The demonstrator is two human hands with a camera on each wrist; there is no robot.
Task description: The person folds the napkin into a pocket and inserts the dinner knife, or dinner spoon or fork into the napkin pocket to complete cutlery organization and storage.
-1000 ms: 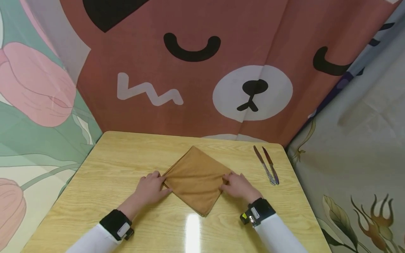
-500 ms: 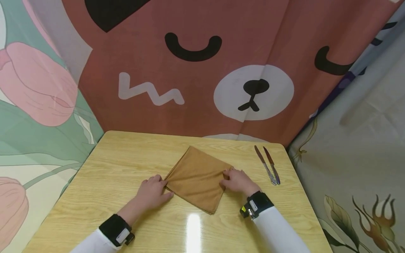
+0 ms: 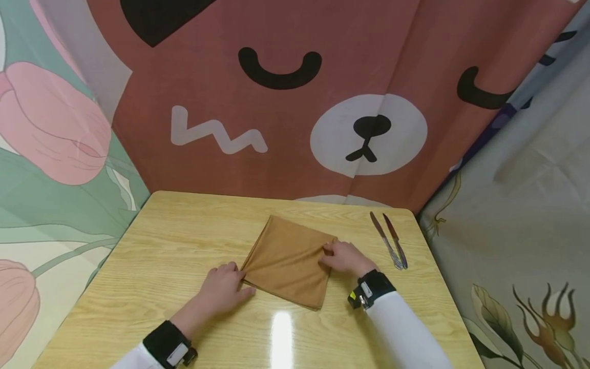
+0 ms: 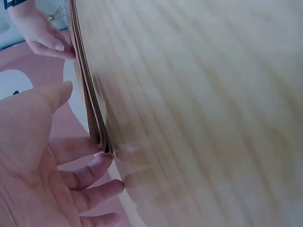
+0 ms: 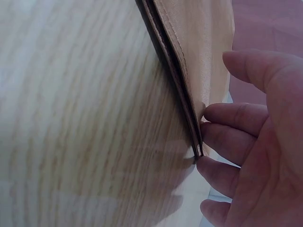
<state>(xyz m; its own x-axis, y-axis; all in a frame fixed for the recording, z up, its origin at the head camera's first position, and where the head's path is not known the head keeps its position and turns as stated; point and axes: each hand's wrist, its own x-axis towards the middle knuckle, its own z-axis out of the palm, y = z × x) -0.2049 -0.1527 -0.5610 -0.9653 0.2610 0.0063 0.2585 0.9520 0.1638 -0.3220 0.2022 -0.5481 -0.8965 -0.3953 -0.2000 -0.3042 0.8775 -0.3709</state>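
Note:
A folded brown cloth napkin (image 3: pixel 288 261) lies on the wooden table, turned at a slant with creases across its middle. My left hand (image 3: pixel 221 289) touches its left corner with the fingertips. In the left wrist view, the napkin's stacked layers (image 4: pixel 85 80) show edge-on, and the left thumb (image 4: pixel 60 94) stands apart from the fingers. At the opposite corner, my right hand (image 3: pixel 348 259) rests its fingers on the cloth. The right wrist view shows the right fingers (image 5: pixel 236 120) against the layered edge, with the thumb (image 5: pixel 251 68) spread away from them.
Two table knives (image 3: pixel 387 241) lie side by side at the table's back right. Bare wood of the table (image 3: pixel 184 225) surrounds the napkin. A brown curtain with a bear print (image 3: pixel 276 118) hangs behind the back edge, and patterned cloths hang on both sides.
The napkin has turned counter-clockwise: its near corner swung right and its far corner left. My right hand moved slightly away from me, and the left slightly nearer.

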